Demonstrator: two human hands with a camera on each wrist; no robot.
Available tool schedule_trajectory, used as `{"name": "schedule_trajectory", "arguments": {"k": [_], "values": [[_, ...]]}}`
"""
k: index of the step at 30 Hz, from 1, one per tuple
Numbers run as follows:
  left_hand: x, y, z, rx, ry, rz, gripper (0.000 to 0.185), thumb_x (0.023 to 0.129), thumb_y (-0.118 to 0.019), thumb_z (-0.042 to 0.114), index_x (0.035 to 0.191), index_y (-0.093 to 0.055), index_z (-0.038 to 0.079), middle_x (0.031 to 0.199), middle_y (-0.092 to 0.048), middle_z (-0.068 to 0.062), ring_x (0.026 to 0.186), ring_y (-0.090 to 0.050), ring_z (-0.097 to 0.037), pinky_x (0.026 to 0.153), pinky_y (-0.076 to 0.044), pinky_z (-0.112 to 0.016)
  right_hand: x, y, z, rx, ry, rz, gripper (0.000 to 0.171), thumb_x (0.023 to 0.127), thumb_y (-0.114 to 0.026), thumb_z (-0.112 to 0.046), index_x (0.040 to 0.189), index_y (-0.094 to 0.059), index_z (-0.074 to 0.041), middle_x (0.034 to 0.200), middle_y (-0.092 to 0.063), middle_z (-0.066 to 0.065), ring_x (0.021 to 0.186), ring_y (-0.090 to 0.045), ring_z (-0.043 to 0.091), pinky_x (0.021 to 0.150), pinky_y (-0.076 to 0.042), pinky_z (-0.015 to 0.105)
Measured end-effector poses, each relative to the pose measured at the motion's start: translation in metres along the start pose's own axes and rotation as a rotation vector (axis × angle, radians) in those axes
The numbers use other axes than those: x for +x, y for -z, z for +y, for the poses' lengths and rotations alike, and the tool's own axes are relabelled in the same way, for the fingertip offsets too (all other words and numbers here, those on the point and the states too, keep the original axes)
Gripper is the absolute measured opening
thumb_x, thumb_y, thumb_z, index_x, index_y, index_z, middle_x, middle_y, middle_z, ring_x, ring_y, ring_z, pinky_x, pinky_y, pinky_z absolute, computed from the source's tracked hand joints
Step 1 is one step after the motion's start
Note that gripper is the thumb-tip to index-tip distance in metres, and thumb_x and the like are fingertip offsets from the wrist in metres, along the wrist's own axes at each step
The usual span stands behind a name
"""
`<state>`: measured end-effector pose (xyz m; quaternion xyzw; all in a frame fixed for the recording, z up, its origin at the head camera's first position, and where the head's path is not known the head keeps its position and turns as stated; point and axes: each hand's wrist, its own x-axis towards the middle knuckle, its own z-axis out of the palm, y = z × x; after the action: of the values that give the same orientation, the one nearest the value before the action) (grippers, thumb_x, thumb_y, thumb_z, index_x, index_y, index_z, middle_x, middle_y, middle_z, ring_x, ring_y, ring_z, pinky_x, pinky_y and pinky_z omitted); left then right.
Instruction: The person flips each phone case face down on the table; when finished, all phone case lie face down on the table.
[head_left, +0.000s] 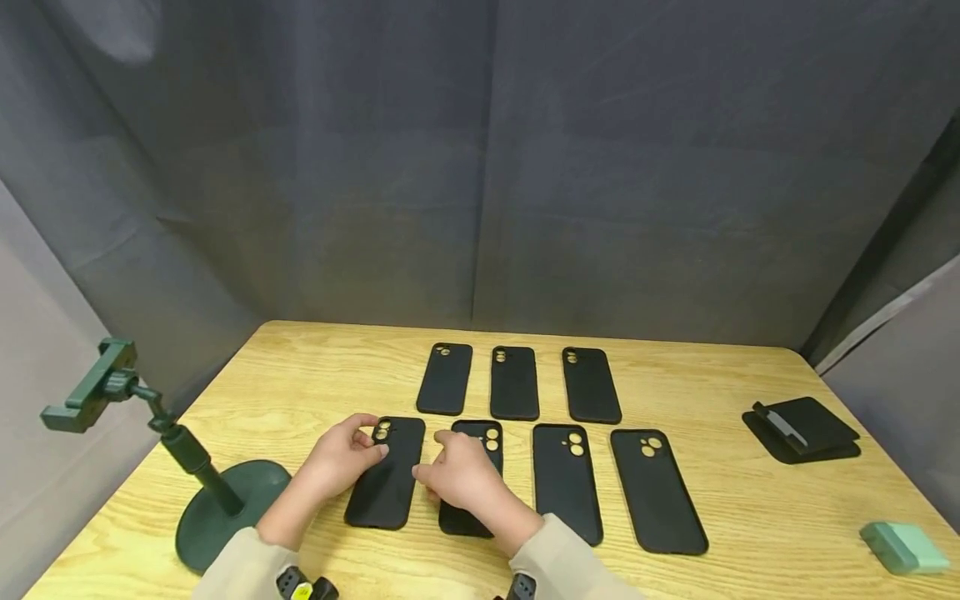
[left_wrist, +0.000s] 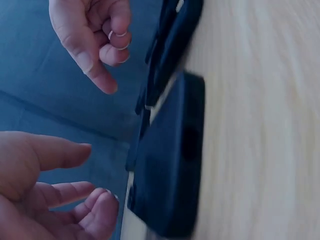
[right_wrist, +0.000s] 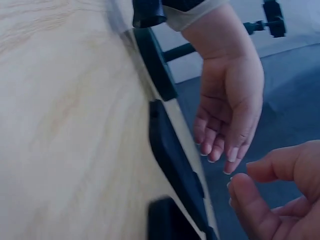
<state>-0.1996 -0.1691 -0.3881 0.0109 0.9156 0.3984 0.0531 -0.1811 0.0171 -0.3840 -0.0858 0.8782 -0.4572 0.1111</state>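
left phone case (head_left: 386,483) | black; flat; front row || second phone case (head_left: 471,487) | black; flat; just beside

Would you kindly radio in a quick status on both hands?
Left hand open, over leftmost black phone case. Right hand open, over second case. Nothing gripped.

Matt black cases (head_left: 387,483), grained wood table (head_left: 750,517)

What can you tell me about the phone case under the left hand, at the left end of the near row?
The left-end phone case is matte black, probably soft plastic or silicone, with a camera cutout at its far left corner through which the wooden table shows. It lies flat, back up, long axis running away from the person, slightly tilted. The left hand rests over its far left corner, fingertips by the cutout. The neighbouring case lies just right of it, apart.
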Motion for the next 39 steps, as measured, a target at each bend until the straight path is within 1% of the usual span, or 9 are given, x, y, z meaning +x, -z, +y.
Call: {"name": "schedule_trajectory", "arguments": {"k": [3,7,13,18,23,25,28,35,39], "values": [[0.001,-0.005,0.009,-0.087,-0.023,-0.018,0.043,0.087,-0.063,0.013,0.126,-0.050,-0.001,0.089,-0.054,-0.008,0.074,-0.055,-0.018,0.066,-0.046,-0.032,-0.007,0.013,0.001,0.017,0.005,0.001,0.061,0.084,-0.066,-0.017,0.133,-0.042,0.009,0.057,-0.062,0.008,0.047,-0.057,0.018,0.048,-0.040,0.028],[0.003,-0.014,0.018,-0.193,-0.030,-0.055,0.041,0.087,-0.061,0.009,0.125,-0.050,-0.002,0.087,-0.051,-0.007,0.076,-0.057,-0.018,0.069,-0.051,-0.034,-0.016,0.027,0.004,0.032,-0.008,-0.005,0.062,0.084,-0.067,-0.018,0.134,-0.041,0.007,0.057,-0.059,0.003,0.055,-0.062,0.023,0.048,-0.041,0.028],[0.005,-0.026,0.030,-0.252,-0.030,-0.091,0.040,0.088,-0.060,0.006,0.125,-0.050,-0.003,0.086,-0.050,-0.008,0.080,-0.059,-0.020,0.072,-0.053,-0.036,-0.024,0.046,0.014,0.010,-0.013,0.019,0.062,0.084,-0.067,-0.019,0.133,-0.042,0.008,0.058,-0.059,0.001,0.055,-0.061,0.018,0.050,-0.042,0.028],[0.008,-0.037,0.035,-0.239,-0.048,-0.116,0.039,0.088,-0.060,0.006,0.124,-0.050,-0.005,0.085,-0.052,-0.007,0.072,-0.057,-0.019,0.066,-0.051,-0.032,-0.028,0.057,0.026,-0.003,-0.046,0.046,0.060,0.084,-0.066,-0.019,0.133,-0.043,0.007,0.057,-0.057,0.001,0.054,-0.060,0.018,0.049,-0.041,0.028],[0.011,-0.046,0.037,-0.210,-0.066,-0.130,0.040,0.087,-0.061,0.006,0.124,-0.050,-0.005,0.083,-0.053,-0.007,0.061,-0.052,-0.015,0.057,-0.045,-0.029,-0.033,0.059,0.036,-0.024,-0.071,0.038,0.060,0.084,-0.066,-0.018,0.133,-0.042,0.009,0.055,-0.058,0.002,0.045,-0.051,0.013,0.046,-0.038,0.027],[0.012,-0.048,0.038,-0.185,-0.066,-0.131,0.041,0.087,-0.062,0.007,0.124,-0.050,-0.004,0.085,-0.053,-0.008,0.061,-0.052,-0.015,0.055,-0.043,-0.028,-0.034,0.059,0.039,-0.030,-0.082,0.028,0.061,0.084,-0.066,-0.018,0.132,-0.041,0.010,0.054,-0.058,0.003,0.043,-0.046,0.012,0.045,-0.036,0.027],[0.013,-0.052,0.040,-0.136,-0.062,-0.140,0.042,0.086,-0.063,0.009,0.125,-0.050,-0.003,0.089,-0.055,-0.008,0.061,-0.054,-0.015,0.054,-0.043,-0.027,-0.035,0.058,0.044,-0.046,-0.103,0.014,0.062,0.083,-0.067,-0.017,0.132,-0.041,0.010,0.054,-0.058,0.005,0.042,-0.043,0.011,0.046,-0.036,0.027],[0.015,-0.060,0.042,-0.060,-0.068,-0.168,0.043,0.085,-0.063,0.007,0.125,-0.049,-0.004,0.089,-0.055,-0.008,0.063,-0.055,-0.015,0.057,-0.044,-0.028,-0.033,0.054,0.050,-0.133,-0.137,-0.015,0.064,0.081,-0.069,-0.017,0.132,-0.041,0.010,0.055,-0.059,0.004,0.043,-0.047,0.012,0.047,-0.039,0.027],[0.015,-0.064,0.043,-0.042,-0.071,-0.176,0.044,0.085,-0.064,0.007,0.125,-0.049,-0.005,0.088,-0.056,-0.008,0.064,-0.054,-0.014,0.057,-0.043,-0.028,-0.032,0.050,0.051,-0.183,-0.143,-0.020,0.065,0.080,-0.070,-0.017,0.131,-0.042,0.010,0.053,-0.058,0.003,0.042,-0.049,0.012,0.046,-0.040,0.027]]}}
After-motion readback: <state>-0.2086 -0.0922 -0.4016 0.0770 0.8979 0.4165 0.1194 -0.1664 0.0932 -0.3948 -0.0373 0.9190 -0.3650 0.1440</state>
